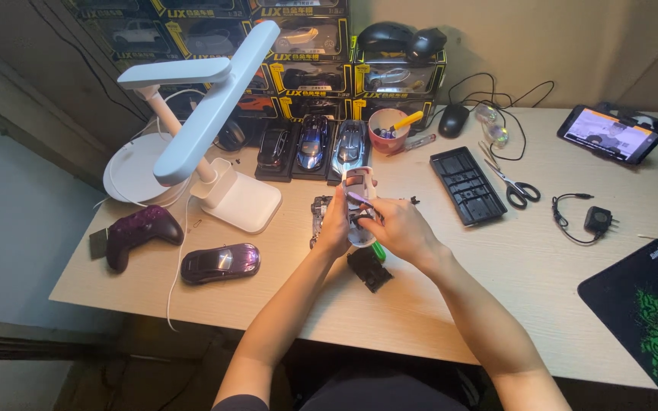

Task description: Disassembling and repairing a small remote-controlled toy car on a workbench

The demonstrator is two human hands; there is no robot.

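My left hand (336, 228) and my right hand (403, 230) meet over the middle of the desk, both gripping a white model car body (358, 185) held upright on end. A thin purple-tipped tool (359, 199) lies across it under my right fingers. Below the hands sit a black car chassis part (368, 269) and a green piece (378, 250). Another dark chassis part (318, 214) lies just left of my left hand.
A white desk lamp (215, 114) stands at left, with a purple gamepad (137, 231) and purple model car (219, 262) near the front edge. Three model cars (312, 144), a cup (387, 131), black tray (467, 185), scissors (513, 183), phone (608, 134), charger (595, 221) and mouse mat (649, 304) lie around.
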